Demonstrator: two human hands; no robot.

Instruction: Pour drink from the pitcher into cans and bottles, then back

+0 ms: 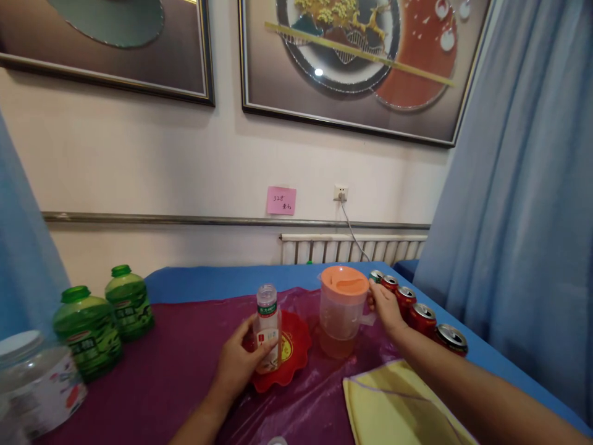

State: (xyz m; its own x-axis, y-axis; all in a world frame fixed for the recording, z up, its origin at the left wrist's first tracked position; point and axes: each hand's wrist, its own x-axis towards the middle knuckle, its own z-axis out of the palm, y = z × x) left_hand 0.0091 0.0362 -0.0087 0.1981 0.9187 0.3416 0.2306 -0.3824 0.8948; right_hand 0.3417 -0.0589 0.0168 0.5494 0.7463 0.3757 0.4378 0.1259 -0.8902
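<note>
My left hand [241, 358] is wrapped round a clear plastic bottle [267, 327] with a white and green label. The bottle is upright and its mouth shows no cap. It stands at a scalloped red plate [296, 340]; whether its base touches the plate I cannot tell. My right hand [383, 303] is closed at the upper handle side of a translucent pitcher [340, 318] with an orange lid. Orange-tinted liquid fills the pitcher's lower part. The handle itself is mostly hidden by my fingers.
Several drink cans [422, 318] line the right edge. A folded yellow cloth [398, 402] lies in front. Two green bottles [88, 334] and a white-lidded jar [41, 389] stand at left on the purple sheet [185, 358]. A small round pale object [278, 440] sits at the bottom edge.
</note>
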